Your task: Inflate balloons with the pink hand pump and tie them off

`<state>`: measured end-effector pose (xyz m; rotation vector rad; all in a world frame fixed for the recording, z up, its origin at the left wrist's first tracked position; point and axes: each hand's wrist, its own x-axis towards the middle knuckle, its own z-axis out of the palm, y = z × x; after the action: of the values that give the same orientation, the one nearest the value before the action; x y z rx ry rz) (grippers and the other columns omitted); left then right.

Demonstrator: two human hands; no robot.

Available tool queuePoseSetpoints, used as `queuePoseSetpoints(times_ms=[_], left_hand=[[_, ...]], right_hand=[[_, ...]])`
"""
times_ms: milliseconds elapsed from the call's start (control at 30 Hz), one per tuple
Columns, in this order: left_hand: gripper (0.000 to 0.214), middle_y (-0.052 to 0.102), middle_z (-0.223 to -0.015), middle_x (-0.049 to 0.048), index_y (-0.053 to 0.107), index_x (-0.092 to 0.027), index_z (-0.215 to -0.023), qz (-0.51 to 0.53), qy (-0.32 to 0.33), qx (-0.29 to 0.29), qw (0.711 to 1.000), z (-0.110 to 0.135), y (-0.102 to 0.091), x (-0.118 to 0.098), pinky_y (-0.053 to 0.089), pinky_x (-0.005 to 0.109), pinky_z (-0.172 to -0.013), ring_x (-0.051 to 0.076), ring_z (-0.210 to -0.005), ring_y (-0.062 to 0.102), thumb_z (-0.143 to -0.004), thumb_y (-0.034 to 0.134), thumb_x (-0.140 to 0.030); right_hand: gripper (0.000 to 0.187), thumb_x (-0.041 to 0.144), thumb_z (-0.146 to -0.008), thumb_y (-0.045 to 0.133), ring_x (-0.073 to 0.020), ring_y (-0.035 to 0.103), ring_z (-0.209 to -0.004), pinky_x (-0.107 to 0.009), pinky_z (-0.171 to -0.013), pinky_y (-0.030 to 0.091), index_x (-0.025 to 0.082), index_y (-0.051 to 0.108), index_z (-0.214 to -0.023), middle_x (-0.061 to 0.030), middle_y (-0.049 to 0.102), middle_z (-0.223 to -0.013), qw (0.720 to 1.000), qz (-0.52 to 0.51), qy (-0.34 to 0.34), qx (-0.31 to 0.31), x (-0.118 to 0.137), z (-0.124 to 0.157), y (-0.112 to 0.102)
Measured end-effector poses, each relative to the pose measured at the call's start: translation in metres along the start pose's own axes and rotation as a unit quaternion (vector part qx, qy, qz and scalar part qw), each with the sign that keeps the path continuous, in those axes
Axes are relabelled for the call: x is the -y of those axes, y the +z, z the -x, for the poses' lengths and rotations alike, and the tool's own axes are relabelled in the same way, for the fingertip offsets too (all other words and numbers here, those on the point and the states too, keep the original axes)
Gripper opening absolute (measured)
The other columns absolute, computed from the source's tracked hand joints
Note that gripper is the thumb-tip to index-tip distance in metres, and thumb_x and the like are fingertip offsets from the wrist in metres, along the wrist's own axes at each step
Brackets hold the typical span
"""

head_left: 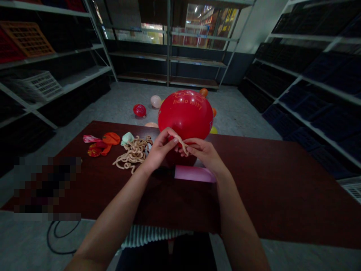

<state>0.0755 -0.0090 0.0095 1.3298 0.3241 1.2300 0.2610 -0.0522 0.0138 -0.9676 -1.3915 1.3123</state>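
Observation:
A large inflated red balloon (184, 113) with "hello kitty" printing stands just beyond my hands, over the table's far edge. At its near side, my left hand (163, 146) pinches a beige cord (182, 144) between thumb and forefinger. My right hand (205, 152) closes on the other end of the same cord. The balloon's neck is hidden behind my fingers. Under my hands lies a pink cylinder (194, 174) with a dark end, perhaps a hand pump. A tangled pile of beige cords (134, 152) rests left of my left hand.
Limp orange balloons (111, 139) and a mint-green balloon (127, 138) lie at the left of the dark wooden table (267, 180). Beyond it, several small balloons, including a red one (139, 110), are on the floor. Shelves with crates (45, 83) line the sides.

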Motion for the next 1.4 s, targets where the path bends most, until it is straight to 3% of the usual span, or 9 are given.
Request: queuePoseSetpoints(times_ms=[100, 200, 333, 500, 733, 967, 1100, 1200, 1400], left_hand=[[0.018, 0.062, -0.081, 0.0006, 0.064, -0.018, -0.089, 0.036, -0.008, 0.003, 0.999, 0.001, 0.000, 0.001, 0.044, 0.024, -0.064, 0.011, -0.067, 0.055, -0.092, 0.073, -0.032], [0.018, 0.061, -0.080, 0.0004, 0.068, -0.018, -0.087, 0.041, -0.008, 0.007, 0.999, 0.001, 0.001, -0.002, 0.043, 0.024, -0.064, 0.011, -0.066, 0.054, -0.090, 0.075, -0.034], [0.013, 0.063, -0.076, 0.0023, 0.077, -0.019, -0.083, -0.099, 0.011, 0.101, 0.990, 0.000, 0.000, -0.012, 0.044, 0.025, -0.066, 0.013, -0.071, 0.057, -0.087, 0.079, -0.031], [0.010, 0.063, -0.074, 0.0028, 0.082, -0.023, -0.087, -0.205, 0.052, 0.166, 0.963, -0.002, 0.001, -0.019, 0.045, 0.027, -0.066, 0.014, -0.070, 0.056, -0.087, 0.079, -0.032], [0.012, 0.075, -0.081, 0.0063, 0.083, -0.020, -0.089, -0.241, 0.035, 0.027, 0.970, -0.003, 0.002, -0.010, 0.051, 0.027, -0.067, 0.016, -0.071, 0.065, -0.087, 0.076, -0.031], [0.013, 0.079, -0.085, 0.0050, 0.082, -0.019, -0.088, -0.221, 0.013, -0.145, 0.964, 0.002, 0.018, 0.002, 0.057, 0.028, -0.072, 0.017, -0.074, 0.070, -0.082, 0.078, -0.030], [0.027, 0.065, -0.059, -0.0002, 0.076, -0.018, -0.073, -0.160, -0.012, -0.216, 0.963, 0.005, 0.025, 0.006, 0.046, 0.022, -0.049, 0.011, -0.051, 0.056, -0.086, 0.075, -0.042], [0.047, 0.039, -0.044, -0.0062, 0.063, -0.017, -0.063, -0.099, -0.050, -0.238, 0.965, 0.003, 0.024, 0.007, 0.026, 0.021, -0.036, 0.007, -0.036, 0.033, -0.092, 0.065, -0.054], [0.047, 0.039, -0.050, -0.0083, 0.046, -0.020, -0.071, -0.082, -0.019, -0.217, 0.973, 0.000, 0.022, 0.002, 0.026, 0.020, -0.036, 0.006, -0.038, 0.032, -0.086, 0.074, -0.055]], right_hand=[[0.017, 0.037, -0.087, 0.071, -0.0127, 0.065, -0.071, -0.027, -0.068, 0.052, 0.021, 0.074, -0.093, -0.0008, 0.073, -0.077, 0.998, 0.060, -0.014, 0.004, 0.006, 0.002, 0.000], [0.021, 0.042, -0.087, 0.072, -0.0093, 0.058, -0.059, -0.023, -0.055, 0.044, 0.021, 0.073, -0.091, 0.0018, 0.068, -0.068, 1.000, 0.000, 0.004, -0.010, 0.008, 0.004, 0.000], [0.030, 0.046, -0.080, 0.078, -0.0068, 0.053, -0.051, -0.021, -0.041, 0.028, 0.023, 0.075, -0.098, 0.0019, 0.069, -0.073, 0.991, -0.120, 0.061, -0.026, 0.006, 0.007, 0.001], [0.029, 0.045, -0.077, 0.081, -0.0051, 0.051, -0.051, -0.020, -0.043, 0.031, 0.023, 0.076, -0.096, 0.0029, 0.068, -0.072, 0.989, -0.131, 0.055, -0.038, 0.002, 0.006, 0.000], [0.026, 0.042, -0.082, 0.076, -0.0046, 0.042, -0.046, -0.020, -0.041, 0.030, 0.022, 0.070, -0.099, 0.0076, 0.058, -0.062, 0.998, -0.053, 0.020, 0.023, -0.005, 0.003, 0.009], [0.028, 0.044, -0.080, 0.076, -0.0040, 0.042, -0.041, -0.019, -0.040, 0.032, 0.022, 0.066, -0.093, 0.0095, 0.055, -0.056, 0.998, -0.039, -0.019, -0.053, -0.007, -0.003, 0.025], [0.030, 0.047, -0.081, 0.075, -0.0073, 0.055, -0.044, -0.020, -0.040, 0.038, 0.022, 0.066, -0.094, 0.0059, 0.064, -0.063, 0.999, -0.037, 0.003, -0.029, -0.005, -0.003, 0.026], [0.031, 0.047, -0.080, 0.076, -0.0091, 0.059, -0.044, -0.020, -0.038, 0.036, 0.021, 0.066, -0.094, 0.0022, 0.070, -0.069, 0.999, -0.027, 0.038, -0.001, -0.006, -0.002, 0.026], [0.030, 0.048, -0.080, 0.076, -0.0075, 0.055, -0.045, -0.021, -0.043, 0.041, 0.022, 0.066, -0.090, 0.0044, 0.067, -0.064, 0.998, -0.046, 0.018, -0.031, -0.005, -0.002, 0.031]])
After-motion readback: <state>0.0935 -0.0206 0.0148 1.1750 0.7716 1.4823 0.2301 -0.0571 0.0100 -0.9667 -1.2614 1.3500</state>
